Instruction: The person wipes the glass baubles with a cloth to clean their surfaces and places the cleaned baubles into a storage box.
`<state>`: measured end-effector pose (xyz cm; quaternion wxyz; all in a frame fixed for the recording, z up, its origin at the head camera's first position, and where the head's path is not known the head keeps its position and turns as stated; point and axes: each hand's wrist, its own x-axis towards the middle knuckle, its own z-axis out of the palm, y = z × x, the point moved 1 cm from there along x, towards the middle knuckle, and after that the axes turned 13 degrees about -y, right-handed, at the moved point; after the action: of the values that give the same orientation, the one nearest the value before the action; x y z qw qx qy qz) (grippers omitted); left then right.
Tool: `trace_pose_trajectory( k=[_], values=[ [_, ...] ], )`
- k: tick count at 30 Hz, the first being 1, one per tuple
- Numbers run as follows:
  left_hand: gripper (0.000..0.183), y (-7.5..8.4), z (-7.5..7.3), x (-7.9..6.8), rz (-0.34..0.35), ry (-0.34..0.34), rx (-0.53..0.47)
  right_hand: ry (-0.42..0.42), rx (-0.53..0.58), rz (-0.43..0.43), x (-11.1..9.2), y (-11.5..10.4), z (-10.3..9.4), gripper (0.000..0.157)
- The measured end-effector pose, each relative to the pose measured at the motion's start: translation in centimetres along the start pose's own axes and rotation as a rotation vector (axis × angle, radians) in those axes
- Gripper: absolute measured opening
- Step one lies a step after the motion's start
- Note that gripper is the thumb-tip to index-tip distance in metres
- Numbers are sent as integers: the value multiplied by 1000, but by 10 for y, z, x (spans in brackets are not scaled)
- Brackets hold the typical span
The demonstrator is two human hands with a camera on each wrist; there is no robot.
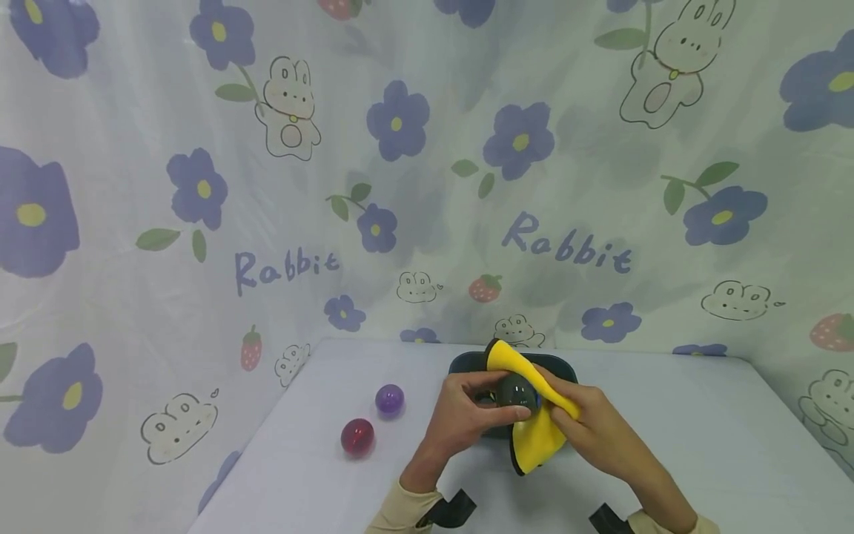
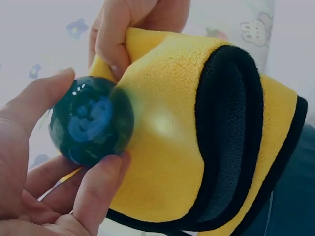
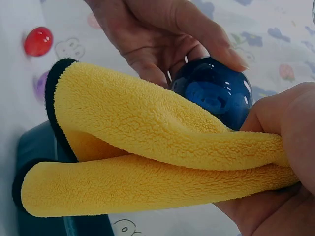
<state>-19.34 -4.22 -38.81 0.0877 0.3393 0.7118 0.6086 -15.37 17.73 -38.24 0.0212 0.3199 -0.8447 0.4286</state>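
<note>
Between thumb and fingers, my left hand (image 1: pixel 460 415) holds a dark, glossy, see-through ball (image 1: pixel 517 394) that looks teal in the left wrist view and bluish in the right wrist view. A paler blue shape shows in the ball (image 2: pixel 91 120). My right hand (image 1: pixel 597 426) grips a folded yellow cloth (image 1: pixel 537 441) with black edging, its fleecy side plain in the right wrist view. The cloth (image 2: pixel 162 123) lies right against the ball's side. Both are held above a dark teal bin (image 1: pixel 560 361), whose inside is mostly hidden by the hands and cloth.
Left of the hands, a purple ball (image 1: pixel 390 400) and a red ball (image 1: pixel 357 437) rest on the white table (image 1: pixel 287 467). A curtain (image 1: pixel 440 185) printed with flowers and rabbits hangs behind the table and along its sides.
</note>
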Motion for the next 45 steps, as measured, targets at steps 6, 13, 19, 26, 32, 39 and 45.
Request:
trace_pose_trajectory(
  k=[6,13,19,26,32,39,45],
  values=[
    [40,-2,-2,2,16,70,-30,9,12,56,1,-4,3,56],
    [35,-4,-3,3,-3,165,-12,15,24,87,1,-9,5,56],
    [35,-7,-4,4,-47,170,-8,21,3,77,0,-12,6,56],
    [47,-9,-6,4,-99,152,55,30,-30,79,-2,-19,4,56],
    [53,-11,-5,3,-128,131,103,57,-126,59,-3,-26,4,57],
    [43,-8,-2,3,-86,65,136,91,-256,-57,-2,-23,5,64],
    [39,-5,0,2,-66,3,106,83,-342,-109,0,-16,3,67]
  ],
)
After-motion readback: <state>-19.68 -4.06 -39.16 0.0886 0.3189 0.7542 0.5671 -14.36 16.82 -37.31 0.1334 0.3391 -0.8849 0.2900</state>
